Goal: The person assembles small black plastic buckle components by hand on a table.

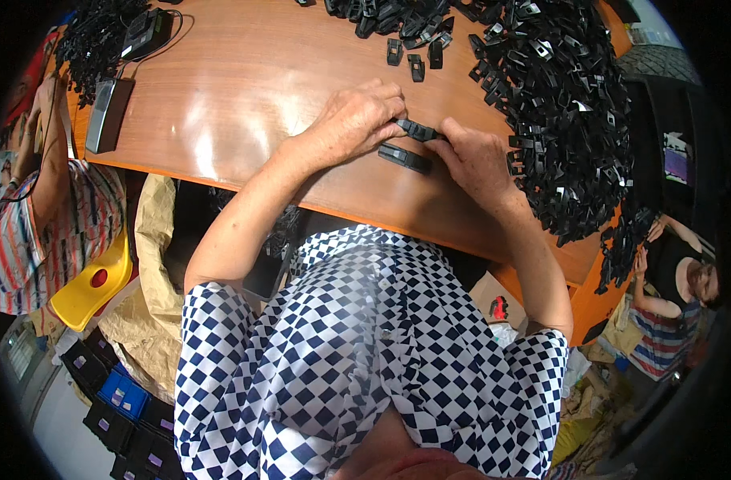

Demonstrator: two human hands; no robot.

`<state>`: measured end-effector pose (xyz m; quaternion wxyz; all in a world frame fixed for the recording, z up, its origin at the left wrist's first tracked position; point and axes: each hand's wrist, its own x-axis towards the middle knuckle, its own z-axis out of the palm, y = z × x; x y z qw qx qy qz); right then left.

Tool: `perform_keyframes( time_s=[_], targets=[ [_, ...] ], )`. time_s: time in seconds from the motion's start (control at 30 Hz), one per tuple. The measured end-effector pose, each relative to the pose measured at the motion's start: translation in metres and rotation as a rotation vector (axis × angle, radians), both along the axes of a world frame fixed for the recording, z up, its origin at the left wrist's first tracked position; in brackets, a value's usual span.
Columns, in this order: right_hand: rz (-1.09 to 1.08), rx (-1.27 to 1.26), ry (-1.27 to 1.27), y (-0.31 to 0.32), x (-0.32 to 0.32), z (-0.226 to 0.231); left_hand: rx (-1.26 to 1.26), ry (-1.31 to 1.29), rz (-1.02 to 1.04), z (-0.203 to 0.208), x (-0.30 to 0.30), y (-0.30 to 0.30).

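Observation:
Between my two hands is a small black plastic part (pixel 419 130), held just above the table near its front edge. The fingers of my left hand (pixel 356 122) are closed on its left end. On its right end, my right hand (pixel 479 162) pinches with thumb and fingers. Just below it on the tabletop lies a longer, flat black plastic piece (pixel 405 158), which neither hand appears to grip. Farther back rest a few loose black clip-like parts (pixel 416 68), apart from my hands.
A big heap of black plastic parts (pixel 561 112) covers the table's right side. A dark box-shaped device (pixel 109 116), a black adapter (pixel 146 34) and another black pile (pixel 93 48) stand at the left. People sit at both sides. A yellow stool (pixel 93 288) is lower left.

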<state>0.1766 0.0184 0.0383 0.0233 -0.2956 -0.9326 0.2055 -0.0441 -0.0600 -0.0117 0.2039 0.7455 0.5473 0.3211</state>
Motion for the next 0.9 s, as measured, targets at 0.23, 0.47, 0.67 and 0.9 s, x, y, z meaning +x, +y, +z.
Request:
perform_keyframes(
  time_s=[0.23, 0.47, 0.67, 0.9],
  targets=[
    [-0.02, 0.006, 0.208, -0.002, -0.012, -0.026, 0.039, 0.023, 0.005, 0.0, 0.0, 0.001],
    [0.166, 0.295, 0.198, 0.034, -0.057, -0.019, -0.058, 0.138, 0.02, 0.014, -0.008, -0.02],
    [0.18, 0.561, 0.142, 0.066, -0.063, -0.068, -0.169, 0.149, 0.047, 0.031, -0.035, -0.001],
    [0.011, 0.72, 0.063, 0.076, -0.014, -0.052, 0.048, 0.179, 0.368, 0.013, -0.032, 0.083]
  ],
)
